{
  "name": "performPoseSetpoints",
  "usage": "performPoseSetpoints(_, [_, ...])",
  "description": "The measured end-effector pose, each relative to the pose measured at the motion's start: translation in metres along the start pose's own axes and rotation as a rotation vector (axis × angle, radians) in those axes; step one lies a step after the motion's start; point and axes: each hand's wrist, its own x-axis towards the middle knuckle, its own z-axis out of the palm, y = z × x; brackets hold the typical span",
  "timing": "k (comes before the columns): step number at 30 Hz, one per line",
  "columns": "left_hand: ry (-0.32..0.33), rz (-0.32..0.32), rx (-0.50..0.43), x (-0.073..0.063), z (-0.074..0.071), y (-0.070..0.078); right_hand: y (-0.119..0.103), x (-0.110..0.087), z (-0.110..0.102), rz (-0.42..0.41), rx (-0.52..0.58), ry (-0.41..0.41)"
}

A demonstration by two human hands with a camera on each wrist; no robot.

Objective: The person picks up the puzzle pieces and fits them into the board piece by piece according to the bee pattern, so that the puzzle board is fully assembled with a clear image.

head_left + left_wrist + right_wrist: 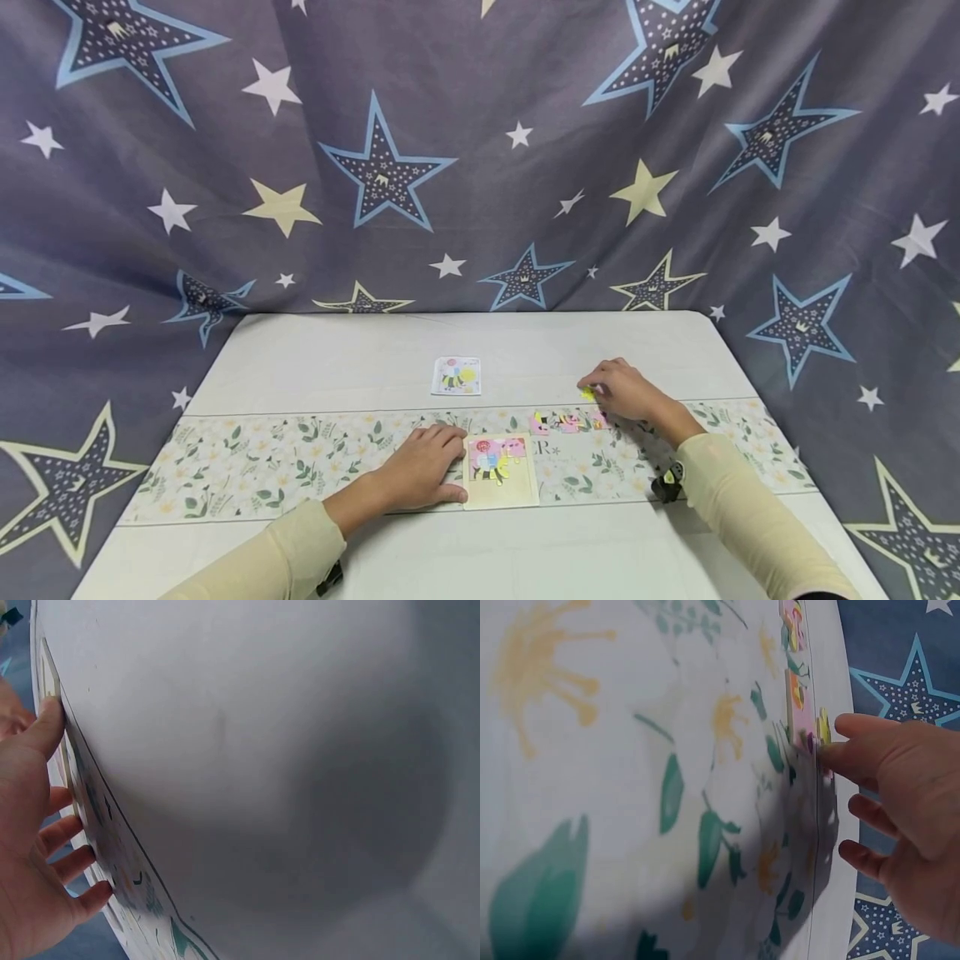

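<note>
yellow piece: apparently part-hidden by right hand | card: details too small to tell

We count two hands, two sleeves, one bench, one starred curtain, one tray, one picture card, one yellow piece — and at least three loose pink pieces; the tray's fitted pieces we can't number.
</note>
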Motion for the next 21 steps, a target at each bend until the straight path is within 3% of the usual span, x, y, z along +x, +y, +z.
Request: performPoseSetpoints(21, [-0.011, -0.006, -0.012, 0.0011, -0.0015, 0.0007, 0.0082, -0.0003, 0.0017, 0.038, 0.036, -0.043])
